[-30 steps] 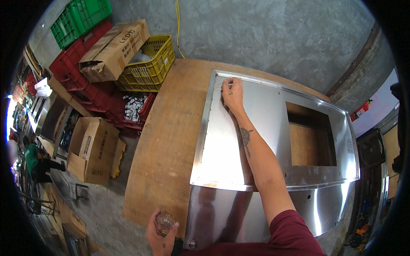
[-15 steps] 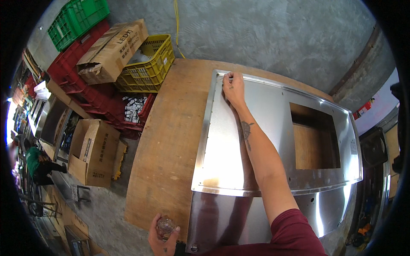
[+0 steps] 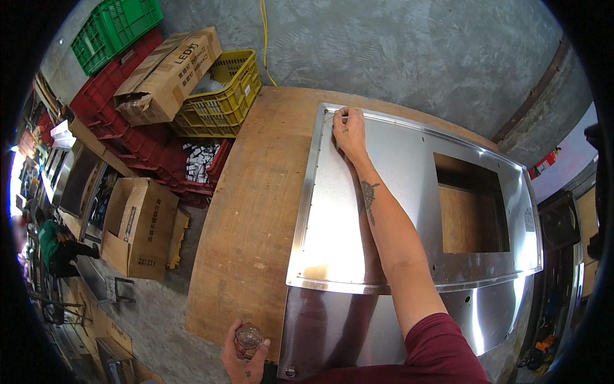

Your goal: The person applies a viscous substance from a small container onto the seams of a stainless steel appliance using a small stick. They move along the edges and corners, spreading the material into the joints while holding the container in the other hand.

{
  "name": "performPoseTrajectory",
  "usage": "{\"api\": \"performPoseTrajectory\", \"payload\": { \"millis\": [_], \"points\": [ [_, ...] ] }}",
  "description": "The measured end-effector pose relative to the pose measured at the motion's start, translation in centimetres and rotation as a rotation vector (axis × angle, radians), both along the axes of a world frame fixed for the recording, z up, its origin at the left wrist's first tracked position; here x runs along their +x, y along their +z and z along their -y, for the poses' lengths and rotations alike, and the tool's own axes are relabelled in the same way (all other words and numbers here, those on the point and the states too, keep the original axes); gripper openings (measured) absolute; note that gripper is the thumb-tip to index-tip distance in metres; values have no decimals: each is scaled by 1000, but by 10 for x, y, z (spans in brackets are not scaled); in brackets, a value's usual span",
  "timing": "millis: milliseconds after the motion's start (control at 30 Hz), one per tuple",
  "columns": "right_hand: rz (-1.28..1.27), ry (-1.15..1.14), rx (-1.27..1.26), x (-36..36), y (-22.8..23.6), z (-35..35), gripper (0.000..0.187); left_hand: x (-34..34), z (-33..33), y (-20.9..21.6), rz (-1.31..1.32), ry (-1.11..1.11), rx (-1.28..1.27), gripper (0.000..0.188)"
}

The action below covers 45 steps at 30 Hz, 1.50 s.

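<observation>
My left hand (image 3: 246, 363) is closed around a small clear round container (image 3: 249, 336) by the near left edge of the wooden table. What the container holds is too small to tell. Stretched far forward, my right hand (image 3: 349, 128) is pinched at the far left corner of a shiny metal panel (image 3: 390, 166), against its raised rim. Whatever sits between those fingertips is hidden. The panel has a rectangular cutout on its right, with wood showing through, and small holes along its edges. A bare metal face (image 3: 345, 326) drops down on the near side.
The wooden tabletop (image 3: 249, 211) extends left of the panel, with a grey wall behind. Stacked green, red and yellow crates (image 3: 220, 102) stand far left, a cardboard box (image 3: 169, 73) on top. An open carton (image 3: 144, 230) is on the floor. A person in green (image 3: 51, 246) is farther left.
Almost nothing differs. Both hands keep their places and grips, and the view has shifted very slightly.
</observation>
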State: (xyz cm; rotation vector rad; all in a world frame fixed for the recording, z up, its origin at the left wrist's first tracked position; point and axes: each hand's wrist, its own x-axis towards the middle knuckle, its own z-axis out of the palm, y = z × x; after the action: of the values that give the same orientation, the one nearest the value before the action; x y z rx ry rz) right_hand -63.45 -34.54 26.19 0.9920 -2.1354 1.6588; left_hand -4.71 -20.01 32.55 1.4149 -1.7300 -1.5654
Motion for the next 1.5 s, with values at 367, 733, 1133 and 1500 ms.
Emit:
{"api": "performPoseTrajectory", "payload": {
  "millis": [367, 733, 1133, 1500],
  "points": [
    [-31, -24, 7, -2, -1, 0, 27, 0, 1, -6, 5, 10, -28, 74],
    [2, -11, 21, 1, 1, 0, 28, -3, 1, -8, 29, 55, -27, 77],
    [-7, -5, -3, -1, -4, 2, 29, 5, -3, -11, -66, 17, -1, 74],
    [275, -47, -128, 18, 20, -48, 31, 2, -1, 24, 88, -47, -74, 76]
  ]
}}
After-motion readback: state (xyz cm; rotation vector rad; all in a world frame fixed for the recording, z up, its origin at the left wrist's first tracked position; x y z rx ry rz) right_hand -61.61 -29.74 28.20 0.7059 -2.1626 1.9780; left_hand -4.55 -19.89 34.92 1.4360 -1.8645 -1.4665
